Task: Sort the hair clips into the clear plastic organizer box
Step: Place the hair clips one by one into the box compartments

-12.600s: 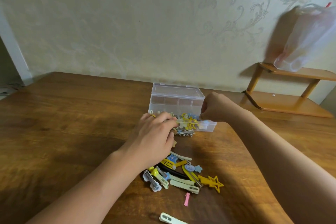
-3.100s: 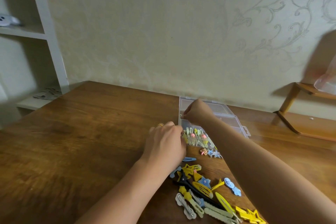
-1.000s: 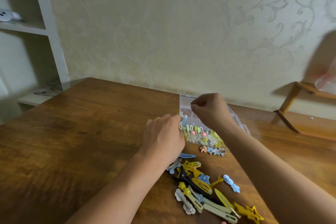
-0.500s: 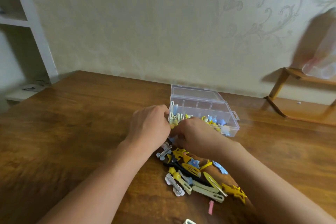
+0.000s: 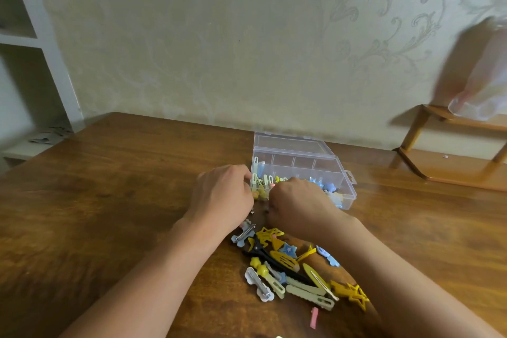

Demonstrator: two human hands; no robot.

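The clear plastic organizer box [image 5: 323, 166] stands open mid-table, its lid lying flat behind it. Small clips fill its front compartments; the back ones look bare. My left hand [image 5: 222, 197] has its fingers curled against the box's front left corner. My right hand [image 5: 299, 204] is knuckles-up, curled down on the table just in front of the box. Whatever lies under its fingers is hidden. A pile of loose hair clips [image 5: 288, 263] in yellow, blue, black and pale green lies nearer me, between my forearms. A pink clip [image 5: 314, 317] lies alone at the front.
The wooden table [image 5: 109, 200] stretches left and right of the box. A small wooden rack [image 5: 450, 167] stands at the back right with a plastic bag [image 5: 482, 85] above it. A white shelf unit [image 5: 35, 49] is at the far left beyond the table edge.
Since a second ago, my right hand came down from over the box to the table just in front of it. My left hand stays at the box's left corner.
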